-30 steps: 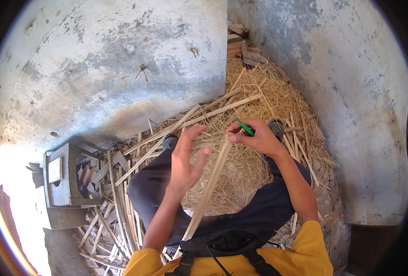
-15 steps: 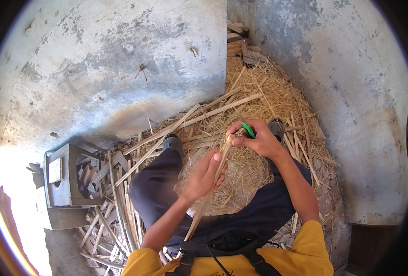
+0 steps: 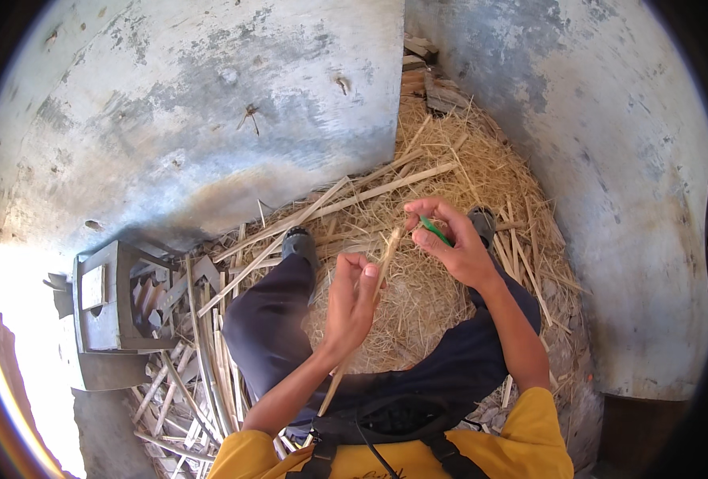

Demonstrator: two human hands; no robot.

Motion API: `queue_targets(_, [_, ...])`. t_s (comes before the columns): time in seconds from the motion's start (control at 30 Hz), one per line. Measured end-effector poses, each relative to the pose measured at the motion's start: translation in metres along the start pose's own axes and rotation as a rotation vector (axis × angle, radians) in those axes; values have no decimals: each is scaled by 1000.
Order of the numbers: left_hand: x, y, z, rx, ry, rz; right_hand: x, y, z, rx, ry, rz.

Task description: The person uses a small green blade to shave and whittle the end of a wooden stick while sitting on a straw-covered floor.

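Note:
My left hand (image 3: 352, 307) is closed around a long, pale bamboo strip (image 3: 387, 257), which slants from my lap up past my thumb. The strip's upper end looks frayed. Just right of that end, my right hand (image 3: 459, 243) is closed on a green-handled knife (image 3: 435, 231). Its blade cannot be made out here, and the fingers cover part of the handle. A small gap separates the right fingertips from the strip.
Curly shavings (image 3: 410, 319) cover the floor between my legs. Long wooden strips (image 3: 386, 188) lie beyond my left foot, with more in a pile at left beside a grey wooden stool (image 3: 116, 299). Worn grey walls (image 3: 234, 88) stand ahead and at right (image 3: 609, 160).
The right hand has come away from the strip's tip, moving slightly right with the knife. My left hand's grip has loosened somewhat, and its fingers have shifted on the strip.

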State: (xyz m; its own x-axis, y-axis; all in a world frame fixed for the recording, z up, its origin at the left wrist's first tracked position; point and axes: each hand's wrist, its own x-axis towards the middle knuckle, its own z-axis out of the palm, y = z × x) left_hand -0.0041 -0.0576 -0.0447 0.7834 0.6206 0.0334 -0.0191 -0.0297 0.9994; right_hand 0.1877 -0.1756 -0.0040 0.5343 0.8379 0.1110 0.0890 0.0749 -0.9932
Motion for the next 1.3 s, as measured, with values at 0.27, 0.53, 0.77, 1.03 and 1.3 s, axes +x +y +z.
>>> queue_targets(0.27, [0, 6, -7, 203, 23, 54, -11, 2, -2, 107, -124, 183])
queue_targets(0.53, [5, 0, -8, 311, 53, 192, -18, 1, 18, -473, -129, -136])
queue_targets(0.77, [4, 8, -7, 346, 71, 168, -22, 2, 23, -654, -77, -171])
queue_targets(1.03, [4, 6, -8, 356, 86, 127, -26, 2, 30, -699, 38, -175])
queue_targets(1.3, [4, 4, -7, 370, 68, 133, -25, 11, 34, -770, 174, -414])
